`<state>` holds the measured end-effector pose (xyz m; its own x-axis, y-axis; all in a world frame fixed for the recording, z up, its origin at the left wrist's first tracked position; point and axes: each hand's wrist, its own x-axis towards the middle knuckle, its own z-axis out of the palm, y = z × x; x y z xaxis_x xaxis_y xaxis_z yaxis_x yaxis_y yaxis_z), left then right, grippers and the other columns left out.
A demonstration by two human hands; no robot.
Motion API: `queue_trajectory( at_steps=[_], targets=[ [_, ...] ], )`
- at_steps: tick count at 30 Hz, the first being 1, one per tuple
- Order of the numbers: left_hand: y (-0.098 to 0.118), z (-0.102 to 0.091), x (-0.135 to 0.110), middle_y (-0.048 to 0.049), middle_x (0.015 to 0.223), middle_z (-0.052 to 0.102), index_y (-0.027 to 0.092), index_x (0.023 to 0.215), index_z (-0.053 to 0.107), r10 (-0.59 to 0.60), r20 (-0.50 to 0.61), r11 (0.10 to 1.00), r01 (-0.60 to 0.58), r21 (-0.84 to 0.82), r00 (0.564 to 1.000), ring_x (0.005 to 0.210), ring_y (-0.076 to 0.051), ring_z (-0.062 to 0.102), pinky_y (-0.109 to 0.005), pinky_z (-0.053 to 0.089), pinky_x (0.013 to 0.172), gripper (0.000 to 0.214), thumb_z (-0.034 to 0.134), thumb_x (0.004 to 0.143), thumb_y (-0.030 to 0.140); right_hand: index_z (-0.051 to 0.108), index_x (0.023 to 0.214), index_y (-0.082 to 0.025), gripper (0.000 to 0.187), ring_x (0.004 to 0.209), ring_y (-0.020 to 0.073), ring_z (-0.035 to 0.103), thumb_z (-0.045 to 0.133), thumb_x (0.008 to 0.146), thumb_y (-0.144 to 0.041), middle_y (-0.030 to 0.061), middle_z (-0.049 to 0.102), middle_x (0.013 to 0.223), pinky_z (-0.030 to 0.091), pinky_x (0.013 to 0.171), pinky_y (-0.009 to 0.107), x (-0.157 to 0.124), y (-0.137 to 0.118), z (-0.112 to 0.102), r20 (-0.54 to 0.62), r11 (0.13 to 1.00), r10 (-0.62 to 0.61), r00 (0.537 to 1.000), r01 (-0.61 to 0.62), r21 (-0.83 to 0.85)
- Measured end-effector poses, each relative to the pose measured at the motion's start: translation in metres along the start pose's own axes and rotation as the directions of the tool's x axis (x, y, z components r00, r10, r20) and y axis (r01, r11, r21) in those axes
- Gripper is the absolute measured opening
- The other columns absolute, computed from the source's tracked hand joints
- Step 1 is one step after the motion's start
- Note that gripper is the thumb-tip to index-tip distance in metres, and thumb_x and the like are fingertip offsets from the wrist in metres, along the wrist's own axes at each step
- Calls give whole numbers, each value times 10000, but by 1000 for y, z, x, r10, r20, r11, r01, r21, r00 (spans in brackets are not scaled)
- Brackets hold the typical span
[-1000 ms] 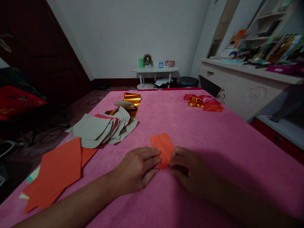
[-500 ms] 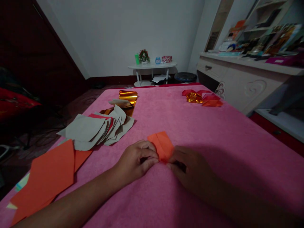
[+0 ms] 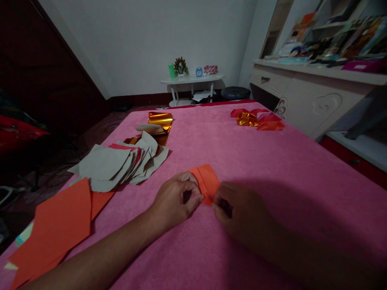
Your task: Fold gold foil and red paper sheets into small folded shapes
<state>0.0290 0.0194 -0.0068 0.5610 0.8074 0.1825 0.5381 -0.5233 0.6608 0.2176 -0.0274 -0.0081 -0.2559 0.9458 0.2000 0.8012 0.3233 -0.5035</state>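
A small piece of folded orange paper (image 3: pixel 208 178) lies on the pink cloth in front of me, with a crease line running down it. My left hand (image 3: pixel 179 196) is closed at the paper's left side, thumb and forefinger pinching near its lower edge. On the other side, my right hand (image 3: pixel 237 205) pinches the paper's lower right corner between thumb and fingers. Parts of the paper's edges are hidden under the fingertips.
Larger orange sheets (image 3: pixel 60 221) lie at the left, near a pile of grey paper pieces (image 3: pixel 104 163). Behind them is a shiny gold roll (image 3: pixel 160 120). Red and gold folded pieces (image 3: pixel 270 121) rest at the far right of the pink cloth (image 3: pixel 199 137).
The view has tilted and shifted slightly. Both hands stay at the orange paper; the left thumb and forefinger have drawn closer together, and more of the paper's crease shows.
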Motion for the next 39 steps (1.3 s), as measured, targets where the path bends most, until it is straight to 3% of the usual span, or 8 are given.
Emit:
queue_trajectory(
  at_steps=[12,23,28,30,33,39],
  targets=[
    [-2,0,2,-1,760,563,168,623,543,-26,22,1000,25,15,999,716,-132,520,-266,424,650,178,592,789,211,544,643,-197,92,565,110,455,547,699,-123,-9,569,647,271,540,251,-3,0,-1,18,998,13,1000,-14,55],
    [-2,-1,9,6,743,546,167,606,553,-54,64,998,52,35,996,668,-117,513,-242,416,600,171,618,756,218,525,608,-189,97,508,98,407,536,657,-106,-8,555,599,214,507,257,-2,-4,1,1,999,9,1000,-9,-41],
    [-6,-1,11,4,749,550,166,615,577,-52,68,999,52,7,996,669,-113,519,-237,419,606,161,635,752,228,581,798,-200,173,524,101,425,559,653,-107,-22,560,629,248,522,245,-3,-4,-1,5,999,34,999,-34,11],
    [-7,-1,11,5,748,547,166,617,579,-48,63,999,48,3,997,672,-114,518,-235,415,604,164,638,753,236,598,889,-210,229,552,106,443,554,691,-104,-19,570,669,268,539,244,-4,-3,-2,18,999,8,1000,-9,37],
    [-6,-1,10,5,753,544,166,614,569,-60,66,998,59,17,996,678,-116,514,-237,406,606,185,635,763,254,632,850,-215,176,617,120,474,526,766,-103,-2,579,719,291,574,256,-5,-4,-4,53,998,-63,997,61,35],
    [2,-3,6,2,805,549,168,653,522,-60,73,991,51,121,996,702,-124,497,-251,381,606,187,614,789,257,644,787,-194,153,627,151,463,509,809,-125,27,586,743,293,569,304,-12,-8,-8,108,957,-204,973,221,-188]
  ],
)
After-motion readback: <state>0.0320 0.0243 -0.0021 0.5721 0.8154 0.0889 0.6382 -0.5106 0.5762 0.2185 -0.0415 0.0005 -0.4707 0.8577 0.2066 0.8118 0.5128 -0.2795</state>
